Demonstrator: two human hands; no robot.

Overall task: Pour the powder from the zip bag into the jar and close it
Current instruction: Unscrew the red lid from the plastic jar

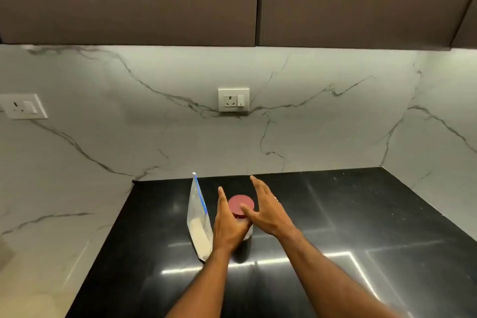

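A clear zip bag [198,224] with a blue seal strip stands upright on the black counter [335,227], with pale powder in its lower part. Just to its right is a jar with a dark red lid [238,202]; most of the jar's body is hidden behind my hands. My left hand [227,224] is against the jar's left side, between the jar and the bag, with fingers straight. My right hand [267,208] is spread wide at the jar's right side, its thumb touching the lid's edge. Neither hand has closed around anything.
The black glossy counter runs back to a white marble wall with a socket [233,99] straight ahead and another socket [23,106] at the left. Dark cabinets [232,0] hang overhead. A pale marble surface [51,253] borders the counter on the left.
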